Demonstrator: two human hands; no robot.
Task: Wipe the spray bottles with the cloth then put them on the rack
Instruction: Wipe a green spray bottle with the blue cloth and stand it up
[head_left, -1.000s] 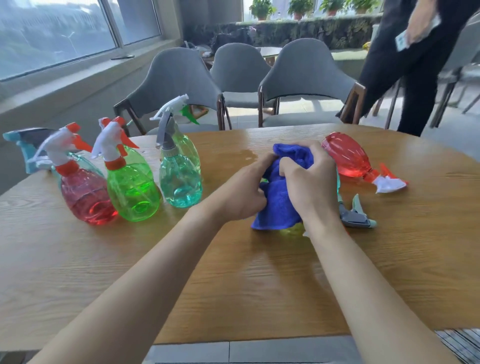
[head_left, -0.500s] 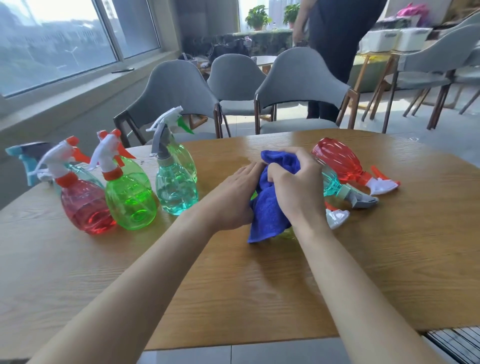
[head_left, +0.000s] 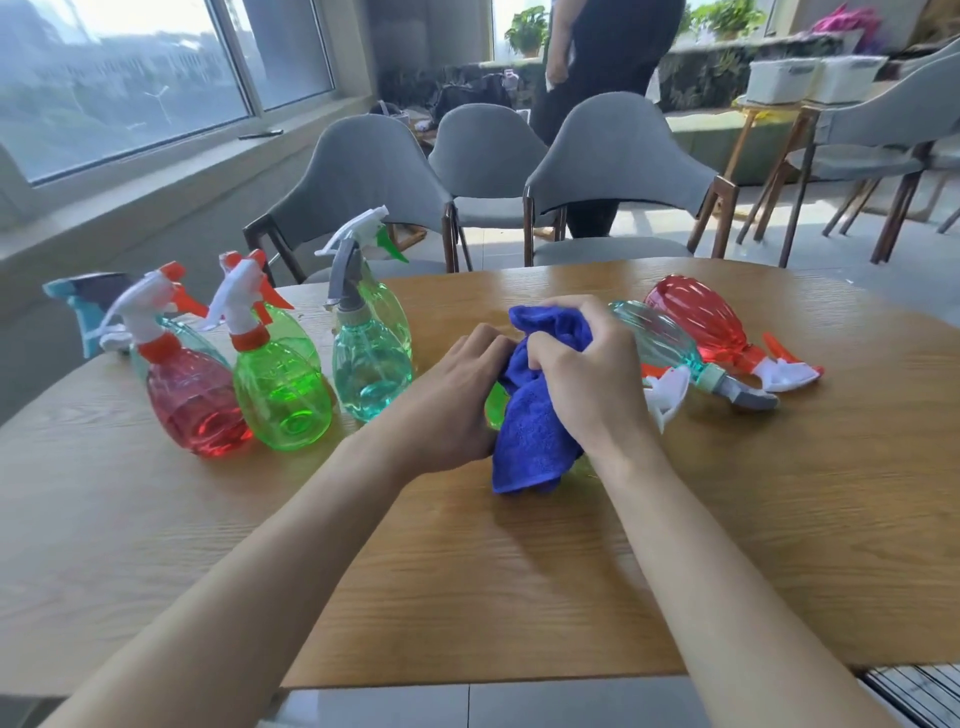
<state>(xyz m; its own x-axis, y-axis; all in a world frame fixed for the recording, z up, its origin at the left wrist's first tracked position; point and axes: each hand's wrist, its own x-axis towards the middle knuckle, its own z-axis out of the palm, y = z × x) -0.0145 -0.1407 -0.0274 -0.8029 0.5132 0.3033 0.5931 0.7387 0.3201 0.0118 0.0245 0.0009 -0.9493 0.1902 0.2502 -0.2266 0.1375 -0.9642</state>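
Note:
My right hand (head_left: 587, 379) presses a blue cloth (head_left: 535, 431) around a green spray bottle (head_left: 496, 405) lying mid-table; only a sliver of green and its white trigger (head_left: 667, 392) show. My left hand (head_left: 457, 395) grips the bottle's other side. Just right lie a teal bottle (head_left: 660, 338) and a red bottle (head_left: 706, 325) on their sides. To the left stand a red bottle (head_left: 195, 400), a green bottle (head_left: 280, 395) and a teal bottle (head_left: 369, 364), with more bottles behind them. No rack is in view.
The round wooden table (head_left: 779, 493) carries everything. Grey chairs (head_left: 613, 171) stand along its far edge. A person in dark clothes (head_left: 608, 67) stands behind the chairs. White baskets (head_left: 810, 78) sit on a side table at the back right.
The view has tilted up and shifted. My hands and the cloth have turned slightly on the bottle, and its white trigger now shows right of my right hand. The person behind has walked left.

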